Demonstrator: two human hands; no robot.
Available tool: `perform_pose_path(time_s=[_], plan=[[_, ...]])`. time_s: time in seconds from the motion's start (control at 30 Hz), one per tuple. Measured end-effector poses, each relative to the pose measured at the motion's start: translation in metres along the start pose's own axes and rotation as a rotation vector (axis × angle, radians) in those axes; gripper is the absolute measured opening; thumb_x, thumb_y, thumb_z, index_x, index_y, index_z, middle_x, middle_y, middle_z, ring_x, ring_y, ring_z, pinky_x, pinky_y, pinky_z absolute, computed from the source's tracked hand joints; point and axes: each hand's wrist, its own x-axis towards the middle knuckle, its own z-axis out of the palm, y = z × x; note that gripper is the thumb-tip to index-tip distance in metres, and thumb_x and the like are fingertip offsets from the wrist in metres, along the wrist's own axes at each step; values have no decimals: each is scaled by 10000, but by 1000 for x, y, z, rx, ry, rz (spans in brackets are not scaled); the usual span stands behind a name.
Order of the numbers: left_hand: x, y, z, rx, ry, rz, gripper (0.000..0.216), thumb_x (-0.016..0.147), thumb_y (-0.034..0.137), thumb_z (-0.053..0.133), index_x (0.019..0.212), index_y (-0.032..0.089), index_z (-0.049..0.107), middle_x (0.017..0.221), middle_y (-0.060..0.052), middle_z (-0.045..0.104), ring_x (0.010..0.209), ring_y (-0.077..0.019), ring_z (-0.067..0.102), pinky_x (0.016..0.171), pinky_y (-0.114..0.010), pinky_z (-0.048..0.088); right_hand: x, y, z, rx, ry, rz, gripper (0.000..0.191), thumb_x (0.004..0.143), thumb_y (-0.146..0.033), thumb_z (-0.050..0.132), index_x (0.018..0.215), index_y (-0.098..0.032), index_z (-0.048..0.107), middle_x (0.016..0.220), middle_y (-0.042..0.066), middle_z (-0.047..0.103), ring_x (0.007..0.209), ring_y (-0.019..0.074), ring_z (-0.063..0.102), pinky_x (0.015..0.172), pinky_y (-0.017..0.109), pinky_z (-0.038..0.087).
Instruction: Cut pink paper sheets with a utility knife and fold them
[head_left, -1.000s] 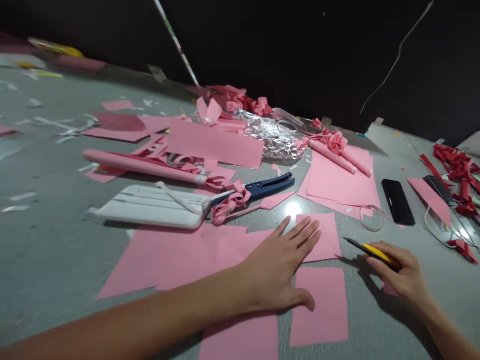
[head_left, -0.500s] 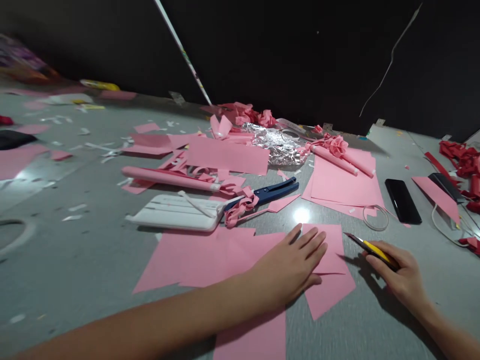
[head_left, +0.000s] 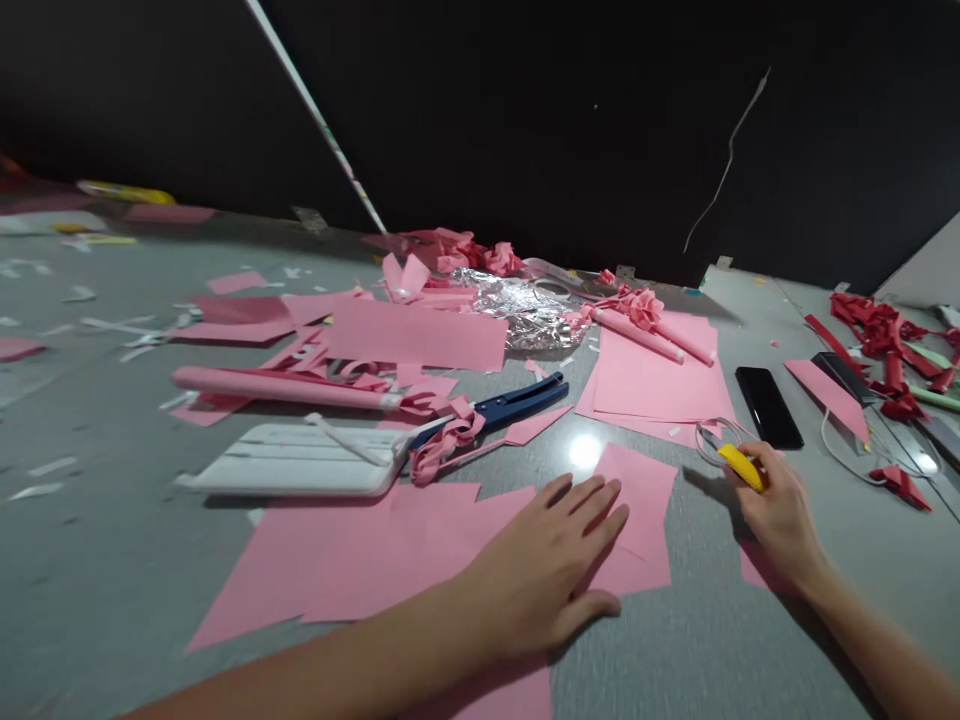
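My left hand (head_left: 559, 565) lies with fingers stretched out on a pink paper piece (head_left: 637, 500), whose far corner points toward the back. More overlapping pink sheets (head_left: 360, 550) spread under and beside the left wrist. In my right hand (head_left: 780, 515) is a yellow utility knife (head_left: 741, 467), gripped just above the table; its blade is not clearly visible. A thin white cable (head_left: 701, 445) loops behind that knife. Partly beneath the right wrist, a smaller pink paper scrap (head_left: 757, 566) rests on the table.
A white hot glue gun-like device or case (head_left: 292, 460) lies at left beside dark blue pliers-like cutters (head_left: 517, 402). Behind are rolled pink paper (head_left: 285, 388), crumpled foil (head_left: 525, 300) and stacked pink sheets (head_left: 652, 385). A black phone (head_left: 769, 407) and red scraps (head_left: 874, 330) sit at right.
My right hand has moved back and turned with the knife. A pink scrap now lies apart near the right wrist. My left hand still rests on the paper; the view has swung right.
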Motion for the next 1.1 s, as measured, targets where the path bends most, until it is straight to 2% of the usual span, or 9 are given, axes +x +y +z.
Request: perform_pose_path(time_s=[0.17,0.27,0.37,0.47,0.57,0.73,0.83,0.97,1.1], plan=[[7,-1,18,140,165,21,355,1145,366,559,1408,145,651,1587,-197,637,1452,-374,608,1164,-556,465,12,8,8,-20,-67,-49,179,969,-387,683,1037,-235,751,959,74,801,838,287,732,755,411,577],[8,0,20,217,319,72,315,1129,130,462,1377,134,656,1511,-198,689,1373,-334,662,1103,-518,499,9,4,7,35,-79,-94,196,999,-404,669,1046,-227,739,929,60,798,795,262,734,724,387,589],[0,9,9,169,391,99,235,1126,175,480,1216,141,694,1246,-155,790,1116,-300,744,935,-464,545,3,-5,8,110,-88,-159,179,1024,-359,623,1076,-217,718,938,59,798,795,248,745,709,374,615],[-20,19,-2,114,360,88,154,1099,244,559,1031,186,685,894,-54,755,793,-239,700,762,-399,500,2,-17,11,164,-171,-248,152,995,-287,622,1098,-225,716,958,63,810,802,244,768,705,352,625],[-49,25,-2,112,351,31,160,1073,202,559,940,215,647,803,-17,702,698,-215,639,707,-380,448,2,-33,16,188,-301,-316,216,967,-215,633,1160,-254,721,1040,52,827,876,241,791,776,343,622],[-96,24,1,16,342,-69,151,1028,135,559,967,231,659,926,-30,757,776,-215,675,725,-365,483,-10,-59,30,161,-412,-355,165,954,-230,641,1101,-232,715,980,81,801,839,249,752,750,345,565],[-112,25,0,-6,328,-102,237,1039,114,519,1075,239,718,1096,-49,817,948,-227,752,868,-367,572,-13,-62,37,110,-454,-329,149,969,-245,619,1079,-230,718,972,88,798,834,258,749,752,358,560],[-110,30,6,70,245,-59,348,1030,181,584,1355,194,709,1383,-94,799,1234,-269,766,1076,-398,597,1,-48,35,63,-367,-239,153,1006,-298,625,1105,-226,717,984,84,806,818,269,753,734,364,552],[-88,31,8,7,89,-13,567,1026,245,647,1581,161,572,1662,-131,591,1509,-296,602,1257,-444,494,11,-36,22,67,-299,-183,219,1050,-357,604,1135,-209,741,1032,109,822,884,285,775,799,391,583]])
